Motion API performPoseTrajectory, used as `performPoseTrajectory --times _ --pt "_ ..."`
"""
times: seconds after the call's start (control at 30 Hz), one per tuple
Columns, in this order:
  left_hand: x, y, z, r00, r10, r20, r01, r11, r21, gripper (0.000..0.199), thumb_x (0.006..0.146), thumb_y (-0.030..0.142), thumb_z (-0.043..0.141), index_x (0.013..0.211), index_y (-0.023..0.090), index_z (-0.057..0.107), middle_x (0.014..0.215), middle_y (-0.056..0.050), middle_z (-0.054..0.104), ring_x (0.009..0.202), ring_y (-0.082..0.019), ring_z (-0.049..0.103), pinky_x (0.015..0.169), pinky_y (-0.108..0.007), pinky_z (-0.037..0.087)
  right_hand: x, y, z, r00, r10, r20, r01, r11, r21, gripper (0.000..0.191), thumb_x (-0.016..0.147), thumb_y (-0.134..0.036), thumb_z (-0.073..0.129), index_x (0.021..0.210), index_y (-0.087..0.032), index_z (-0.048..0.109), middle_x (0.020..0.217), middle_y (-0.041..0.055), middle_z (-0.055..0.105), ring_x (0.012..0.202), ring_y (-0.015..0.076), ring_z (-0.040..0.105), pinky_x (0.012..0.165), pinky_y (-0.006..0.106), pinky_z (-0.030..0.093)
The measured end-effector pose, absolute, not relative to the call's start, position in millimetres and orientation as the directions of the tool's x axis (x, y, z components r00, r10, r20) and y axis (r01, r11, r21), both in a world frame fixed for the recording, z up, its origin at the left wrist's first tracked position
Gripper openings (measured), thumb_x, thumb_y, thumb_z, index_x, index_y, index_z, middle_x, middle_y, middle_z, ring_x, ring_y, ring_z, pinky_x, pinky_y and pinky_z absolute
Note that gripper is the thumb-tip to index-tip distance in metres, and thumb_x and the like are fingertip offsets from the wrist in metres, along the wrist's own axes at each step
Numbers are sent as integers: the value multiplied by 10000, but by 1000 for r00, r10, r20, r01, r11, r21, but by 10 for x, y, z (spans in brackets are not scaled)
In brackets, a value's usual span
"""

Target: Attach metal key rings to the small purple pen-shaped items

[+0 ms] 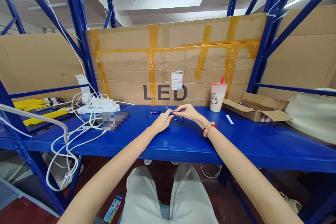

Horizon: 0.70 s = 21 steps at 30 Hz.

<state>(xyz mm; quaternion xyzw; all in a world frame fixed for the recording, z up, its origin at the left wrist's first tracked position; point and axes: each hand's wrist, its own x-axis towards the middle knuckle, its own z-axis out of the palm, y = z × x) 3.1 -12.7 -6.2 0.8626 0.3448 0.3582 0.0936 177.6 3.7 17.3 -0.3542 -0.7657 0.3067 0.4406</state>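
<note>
My left hand [162,121] and my right hand [187,111] meet above the middle of the blue shelf. Between their fingertips is a slim dark blue pen-like piece [172,113], pinched from both sides and mostly hidden. A short purple-blue tube, like a pen barrel or cap [155,112], lies just left of my left hand. Another small dark blue piece [175,119] rests on the shelf below the fingers, partly covered by them. A beaded bracelet [209,129] circles my right wrist.
A lidded cup with a red straw [217,98] stands to the right, near a white strip [230,119] and an open cardboard box [256,108]. White cables [90,119] and a power strip [98,106] crowd the left. A cardboard panel [126,70] closes the back.
</note>
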Motion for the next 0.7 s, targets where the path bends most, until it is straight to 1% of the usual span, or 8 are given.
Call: performPoseTrajectory --times 0.2,0.4,0.7 --pt "22 -134 -43 494 675 548 564 -728 389 124 870 267 356 936 208 444 744 -11 599 701 -170 583 671 -272 424 1767 6 196 -340 832 439 316 541 -779 436 523 -463 725 732 -83 689 568 40 618 424 67 449 403 207 342" --pt "13 -153 -25 474 674 566 534 -731 424 64 858 256 393 893 213 424 866 -34 647 836 -185 613 729 -282 442 1739 -40 224 -322 852 412 341 511 -789 426 510 -462 726 694 -80 685 522 29 592 429 71 448 414 211 351" --pt "6 -124 -26 442 669 597 538 -731 421 79 850 245 412 911 214 452 914 -39 653 856 -177 622 768 -287 459 1723 -62 243 -297 878 377 364 468 -805 399 519 -448 728 678 -86 677 477 8 553 425 70 442 411 206 351"
